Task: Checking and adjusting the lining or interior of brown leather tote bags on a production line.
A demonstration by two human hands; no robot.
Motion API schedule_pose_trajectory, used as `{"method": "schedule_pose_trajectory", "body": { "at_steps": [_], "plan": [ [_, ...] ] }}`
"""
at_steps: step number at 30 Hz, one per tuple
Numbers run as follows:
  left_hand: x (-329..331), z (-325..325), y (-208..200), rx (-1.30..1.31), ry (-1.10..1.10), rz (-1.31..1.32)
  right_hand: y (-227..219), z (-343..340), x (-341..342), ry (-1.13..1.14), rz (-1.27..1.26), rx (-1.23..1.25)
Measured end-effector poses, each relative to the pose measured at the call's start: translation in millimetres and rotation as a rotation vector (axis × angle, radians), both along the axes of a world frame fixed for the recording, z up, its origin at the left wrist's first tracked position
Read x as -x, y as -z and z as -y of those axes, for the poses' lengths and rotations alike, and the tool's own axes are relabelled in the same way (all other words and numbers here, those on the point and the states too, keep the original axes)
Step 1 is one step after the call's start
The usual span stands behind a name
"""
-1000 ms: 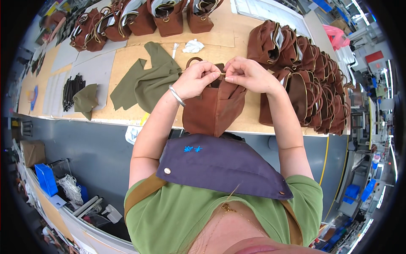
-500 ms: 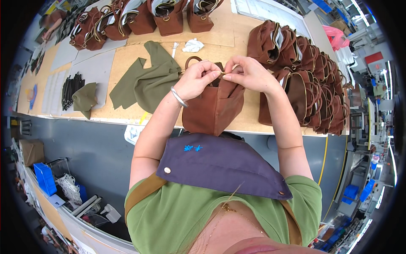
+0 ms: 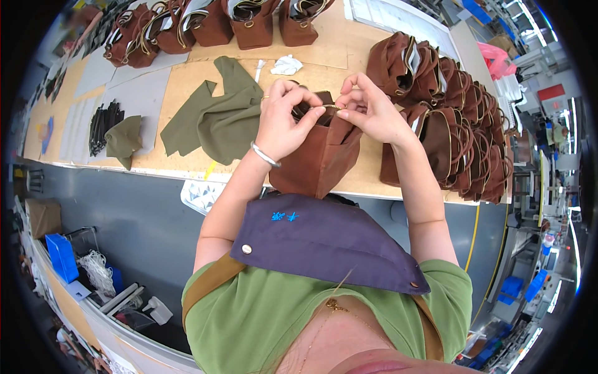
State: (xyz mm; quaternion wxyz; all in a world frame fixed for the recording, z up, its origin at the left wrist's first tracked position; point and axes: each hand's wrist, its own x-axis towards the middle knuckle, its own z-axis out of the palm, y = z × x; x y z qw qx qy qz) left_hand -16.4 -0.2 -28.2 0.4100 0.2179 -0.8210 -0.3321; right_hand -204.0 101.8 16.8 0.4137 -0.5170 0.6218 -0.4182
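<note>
A brown handbag (image 3: 324, 159) stands at the table's front edge, right before me. Across its open top, a short length of gold-toothed zipper (image 3: 332, 106) stretches between my two hands. My left hand (image 3: 285, 123) pinches the zipper's left part between thumb and forefinger. On the other side, my right hand (image 3: 375, 113) pinches its right end, with the other fingers raised and curled. The bag's handle is mostly hidden behind my left hand. Left of the bag lies a rumpled olive green cloth (image 3: 227, 121).
Brown bags (image 3: 448, 124) crowd the table's right side, and a row of similar bags (image 3: 252, 28) stands at the back. White crumpled material (image 3: 286, 65) lies behind my left hand. Dark strips (image 3: 104, 128) and a folded olive piece (image 3: 123, 140) lie at left on the table (image 3: 187, 81).
My hands have moved slightly apart, baring more of the zipper's gold teeth between them. The right hand's fingers have lifted. The bag stays in place.
</note>
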Motion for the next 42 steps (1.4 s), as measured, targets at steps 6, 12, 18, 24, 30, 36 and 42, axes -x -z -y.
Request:
{"method": "schedule_pose_trajectory", "body": {
  "at_steps": [6, 12, 18, 24, 30, 36, 42],
  "plan": [
    [2.1, -25.6, 7.7, -0.106, 0.038, 0.089, -0.5, -3.3, 2.1, -0.049, 0.007, 0.021],
    [9.9, -35.1, 18.3, -0.114, -0.015, 0.05, 0.8, -4.3, -2.8, -0.052, -0.032, -0.003],
    [-19.0, 25.9, 11.2, 0.013, 0.025, 0.367, 0.9, -11.1, -11.3, -0.072, -0.102, -0.045],
    [-38.3, 32.0, -6.7, 0.348, 0.019, 0.376, -20.0, -20.7, -11.6, -0.148, -0.482, 0.413],
    [-29.1, -0.2, -23.4, 0.558, 0.02, 0.247, -29.7, -22.6, 34.5, -0.076, -0.721, 0.386],
    [-9.7, -27.1, 62.2, 0.263, 0.344, 0.601, 79.1, -36.7, 56.0, -0.214, -0.738, 0.202],
    [25.3, -6.6, 51.3, 0.057, 0.39, 0.621, 82.7, -51.5, 57.3, -0.123, -0.681, 0.189]
  ]
}}
